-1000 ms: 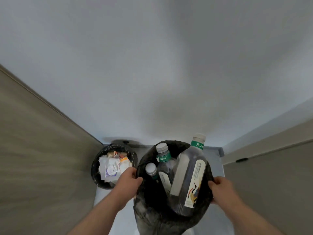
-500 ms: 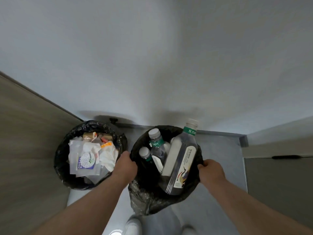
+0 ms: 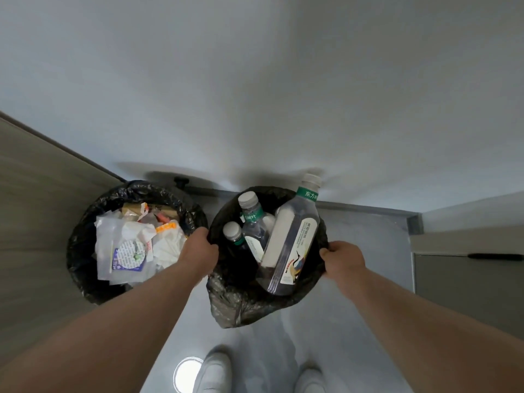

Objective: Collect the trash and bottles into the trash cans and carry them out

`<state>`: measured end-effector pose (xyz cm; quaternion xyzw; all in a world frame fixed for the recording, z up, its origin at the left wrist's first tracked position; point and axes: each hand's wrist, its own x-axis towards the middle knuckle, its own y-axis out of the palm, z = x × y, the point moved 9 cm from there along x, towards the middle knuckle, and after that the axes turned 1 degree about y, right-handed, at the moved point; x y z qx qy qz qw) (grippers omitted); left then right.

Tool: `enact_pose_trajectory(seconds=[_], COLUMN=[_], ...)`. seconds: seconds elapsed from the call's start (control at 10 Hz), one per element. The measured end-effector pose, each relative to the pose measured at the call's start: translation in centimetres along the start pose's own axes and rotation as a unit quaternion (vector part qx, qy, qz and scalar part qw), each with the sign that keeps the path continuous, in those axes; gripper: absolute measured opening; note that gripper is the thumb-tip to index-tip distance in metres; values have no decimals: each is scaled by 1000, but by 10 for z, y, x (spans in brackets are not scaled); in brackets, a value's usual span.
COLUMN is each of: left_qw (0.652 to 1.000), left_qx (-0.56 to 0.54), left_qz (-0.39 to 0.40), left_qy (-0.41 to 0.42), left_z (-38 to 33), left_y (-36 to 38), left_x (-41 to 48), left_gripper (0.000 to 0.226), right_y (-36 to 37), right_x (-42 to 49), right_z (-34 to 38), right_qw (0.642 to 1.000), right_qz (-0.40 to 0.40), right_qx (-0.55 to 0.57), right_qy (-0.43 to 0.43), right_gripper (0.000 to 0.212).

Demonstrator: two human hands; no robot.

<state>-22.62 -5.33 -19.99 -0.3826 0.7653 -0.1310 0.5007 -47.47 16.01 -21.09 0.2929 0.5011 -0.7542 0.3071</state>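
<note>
Two round trash cans lined with black bags stand side by side against a white wall. The right trash can (image 3: 226, 296) holds three clear plastic bottles: a tall one (image 3: 292, 245) leaning right, and two smaller ones (image 3: 252, 222) with white caps. My left hand (image 3: 198, 251) grips its left rim and my right hand (image 3: 343, 259) grips its right rim. The left trash can (image 3: 82, 251) is full of paper and plastic wrappers (image 3: 133, 248) and stands apart from my hands.
A wood-grain panel (image 3: 37, 222) flanks the left trash can. A grey cabinet door with a black handle (image 3: 493, 256) is at the right. My white shoes (image 3: 215, 373) stand on the grey floor below the cans. A black doorstop (image 3: 181, 181) sits by the wall.
The view has tilted downward and both cans now appear lower and farther from me. The right can has dropped toward the floor beside the left one, my hands still on its rim.
</note>
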Motion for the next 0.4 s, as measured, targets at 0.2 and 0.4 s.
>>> enact_pose_trajectory(seconds=[0.2,0.4], left_qw=[999,1000], left_qx=[-37,5], left_qz=[10,-9], left_qy=[-6,14], left_z=[5,-6], left_y=[-1,-3], left_x=[3,-9], left_gripper=[15,23], right_y=[1,-9], right_x=[-1,-29], right_z=[-6,19], right_qw=[998,999], right_qz=[4,4], right_qx=[63,-31], right_qy=[17,13], right_gripper=[15,39])
